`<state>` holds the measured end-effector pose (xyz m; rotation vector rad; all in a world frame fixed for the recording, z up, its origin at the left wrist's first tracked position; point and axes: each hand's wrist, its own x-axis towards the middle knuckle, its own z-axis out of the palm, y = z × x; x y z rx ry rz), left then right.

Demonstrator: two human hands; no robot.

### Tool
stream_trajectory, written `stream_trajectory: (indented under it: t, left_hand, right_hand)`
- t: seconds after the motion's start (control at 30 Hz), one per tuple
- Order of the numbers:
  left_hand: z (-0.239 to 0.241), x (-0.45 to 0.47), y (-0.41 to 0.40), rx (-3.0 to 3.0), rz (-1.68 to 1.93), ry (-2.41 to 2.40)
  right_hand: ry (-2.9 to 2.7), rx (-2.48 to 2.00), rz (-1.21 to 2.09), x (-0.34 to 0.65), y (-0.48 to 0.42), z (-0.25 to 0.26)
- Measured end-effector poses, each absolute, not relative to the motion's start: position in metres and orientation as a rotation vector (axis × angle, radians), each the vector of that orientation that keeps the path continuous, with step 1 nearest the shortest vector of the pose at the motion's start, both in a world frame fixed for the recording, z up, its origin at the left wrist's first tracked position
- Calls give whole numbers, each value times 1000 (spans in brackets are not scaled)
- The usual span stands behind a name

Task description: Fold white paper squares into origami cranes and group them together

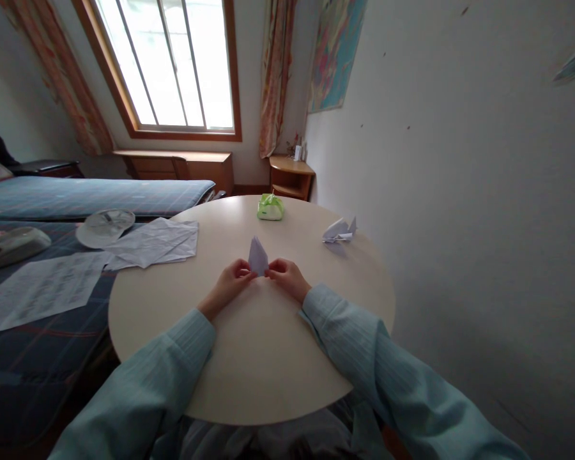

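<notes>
A small piece of folded white paper (258, 257), with a pointed top, stands between my hands over the middle of the round table (268, 345). The fingers of my left hand (230, 281) pinch its lower left corner. On the other side, my right hand (287, 276) pinches the lower right corner. Both hands are closed, and my wrists come out of light blue-green sleeves. Further right on the table rests a folded paper figure (338, 231) with pointed ends.
A green packet of tissues (270, 207) lies toward the table's far side. Loose white sheets (153, 243) overlap the table's left edge and the bed (38, 358). A pale round cap-like thing (105, 228) lies on the bed. The wall (460, 223) runs close along the right.
</notes>
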<state>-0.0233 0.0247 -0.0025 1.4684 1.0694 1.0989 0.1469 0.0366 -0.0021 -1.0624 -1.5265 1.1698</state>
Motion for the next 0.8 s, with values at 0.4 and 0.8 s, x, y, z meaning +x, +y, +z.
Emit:
stream_trajectory:
  t: [0.4, 0.8]
  left_hand:
    - [1, -26, 25, 1412, 1146, 1062]
    - [3, -25, 23, 1440, 1146, 1065]
  right_hand:
    - [-1468, -1015, 1293, 146, 35, 0]
    - [-1447, -1023, 1251, 147, 35, 0]
